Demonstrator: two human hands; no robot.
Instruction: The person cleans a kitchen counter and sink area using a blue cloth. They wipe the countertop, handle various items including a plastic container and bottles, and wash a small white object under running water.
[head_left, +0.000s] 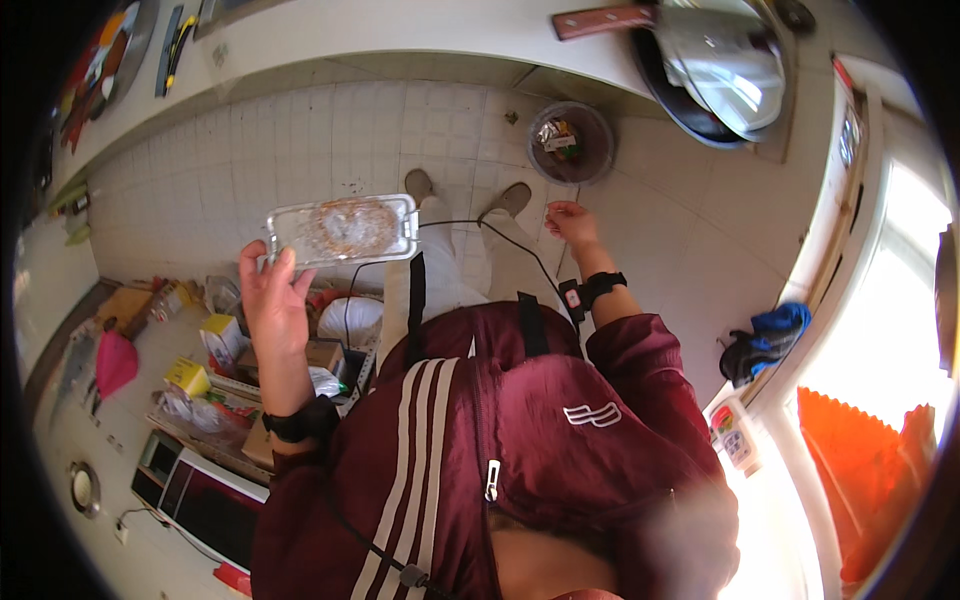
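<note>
My left hand (276, 300) grips one short end of a clear, shallow rectangular container (300, 225), which is held out over the floor. A round patch of brownish and white residue marks its surface. Beside my right leg, my right hand (571, 223) hangs with its fingers loosely curled; nothing shows in it, and whether the fingers touch is unclear. A round bin (607, 154) with wrappers inside stands on the tiled floor, beyond my feet. Dark straps circle both wrists, and a black cord passes across my legs.
On the white counter (450, 22) ahead lie a cleaver (604, 20), a pan (660, 97) with a glass lid (724, 71) and a yellow-black utility knife (178, 52). Shelves with boxes and bags stand at left, above a microwave oven (217, 506). A blue-black cloth (765, 345) is at right.
</note>
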